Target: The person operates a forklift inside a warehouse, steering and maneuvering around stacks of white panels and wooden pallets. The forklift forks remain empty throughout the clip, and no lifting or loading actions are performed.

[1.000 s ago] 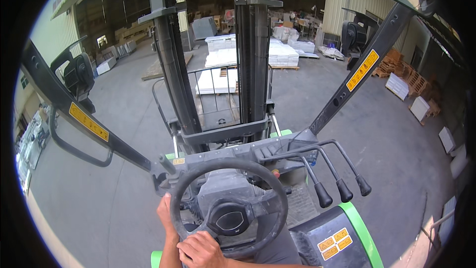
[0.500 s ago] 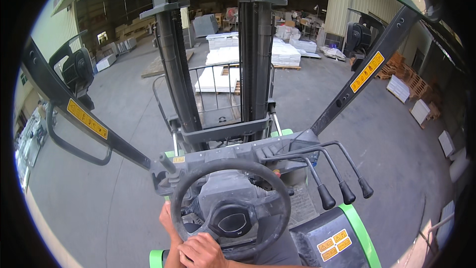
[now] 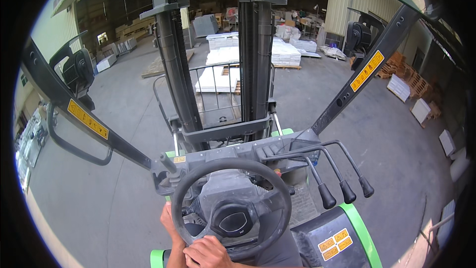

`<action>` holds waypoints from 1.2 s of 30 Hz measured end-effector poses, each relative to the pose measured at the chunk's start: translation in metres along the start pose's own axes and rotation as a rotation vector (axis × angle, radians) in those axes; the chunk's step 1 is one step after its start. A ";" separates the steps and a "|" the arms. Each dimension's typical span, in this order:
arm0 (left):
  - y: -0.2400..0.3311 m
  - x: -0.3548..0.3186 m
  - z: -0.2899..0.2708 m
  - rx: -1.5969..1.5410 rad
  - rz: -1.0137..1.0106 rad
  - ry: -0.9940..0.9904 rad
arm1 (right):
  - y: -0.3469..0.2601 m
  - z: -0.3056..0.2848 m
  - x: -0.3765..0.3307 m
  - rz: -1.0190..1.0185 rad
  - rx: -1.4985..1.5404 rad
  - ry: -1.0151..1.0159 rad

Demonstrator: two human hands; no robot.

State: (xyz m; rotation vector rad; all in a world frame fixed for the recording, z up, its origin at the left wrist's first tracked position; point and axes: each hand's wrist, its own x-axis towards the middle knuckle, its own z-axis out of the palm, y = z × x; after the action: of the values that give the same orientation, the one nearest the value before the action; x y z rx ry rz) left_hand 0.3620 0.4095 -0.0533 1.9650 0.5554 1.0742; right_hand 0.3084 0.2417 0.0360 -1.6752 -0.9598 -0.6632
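Note:
The dark steering wheel of a forklift is in front of me. My left hand is against the outer left side of its rim, with its fingers partly hidden there, so I cannot tell whether they grip. Across my left forearm, my right hand lies with bent fingers on the wheel's lower left rim. Black-knobbed control levers rise to the right of the wheel, away from both hands. A short lever stands at the left of the dashboard.
Beyond the dashboard rises the dark mast, with a barred load guard. Stacks of white slabs sit on pallets ahead. Wooden pallets and slabs line the right side. Slanting cab posts flank the view.
My right hand has shifted slightly to the right along the lower rim. The wheel has turned a little counterclockwise. My left hand stays nearly in place, and the surroundings look the same.

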 end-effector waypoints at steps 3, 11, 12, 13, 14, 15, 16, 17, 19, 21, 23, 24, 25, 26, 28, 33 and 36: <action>-0.003 0.000 -0.003 -0.019 -0.017 -0.019 | 0.002 -0.013 -0.011 -0.024 -0.015 -0.023; 0.000 -0.003 -0.010 -0.021 -0.045 -0.010 | 0.025 -0.101 -0.040 0.145 -0.234 -0.001; -0.002 -0.007 -0.011 -0.015 -0.036 -0.005 | 0.032 -0.111 -0.032 0.175 -0.271 0.043; -0.005 -0.011 -0.015 -0.008 -0.029 0.008 | 0.048 -0.118 -0.029 0.176 -0.324 0.073; -0.007 -0.016 -0.013 -0.003 -0.028 0.003 | 0.065 -0.122 -0.026 0.183 -0.388 0.114; -0.011 -0.021 -0.013 0.007 -0.029 0.003 | 0.076 -0.121 -0.009 0.204 -0.394 0.177; -0.014 -0.025 -0.015 0.022 -0.032 0.009 | 0.085 -0.120 0.015 0.223 -0.393 0.236; -0.019 -0.026 -0.018 0.000 -0.051 0.013 | 0.092 -0.112 0.043 0.202 -0.378 0.263; -0.025 -0.024 -0.018 -0.049 -0.075 0.007 | 0.095 -0.083 0.096 0.144 -0.347 0.306; -0.024 -0.024 -0.024 -0.023 -0.079 -0.001 | 0.078 -0.033 0.131 0.049 -0.289 0.269; -0.021 -0.024 -0.032 0.051 -0.074 -0.015 | 0.051 0.016 0.139 -0.009 -0.192 0.163; -0.018 -0.024 -0.030 0.095 -0.067 -0.040 | 0.034 0.032 0.129 -0.018 -0.153 0.101; -0.016 -0.024 -0.028 0.141 -0.061 -0.064 | 0.021 0.047 0.113 -0.041 -0.109 0.066; -0.012 -0.027 -0.022 0.176 0.087 0.108 | 0.011 0.056 0.091 -0.064 -0.070 0.033; -0.007 -0.030 -0.009 0.154 0.202 0.255 | 0.001 0.052 0.039 -0.072 -0.007 -0.002; -0.031 -0.019 -0.017 -0.008 -0.033 0.035 | 0.000 -0.027 -0.039 0.055 -0.086 -0.135; -0.042 -0.020 -0.020 -0.007 -0.069 -0.040 | 0.018 -0.069 -0.047 0.135 -0.239 -0.080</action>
State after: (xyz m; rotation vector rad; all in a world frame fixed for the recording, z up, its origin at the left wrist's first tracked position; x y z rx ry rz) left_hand 0.3345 0.4286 -0.0916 1.9433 0.5926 0.9914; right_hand 0.3014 0.1611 0.0096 -1.9722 -0.8397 -0.6440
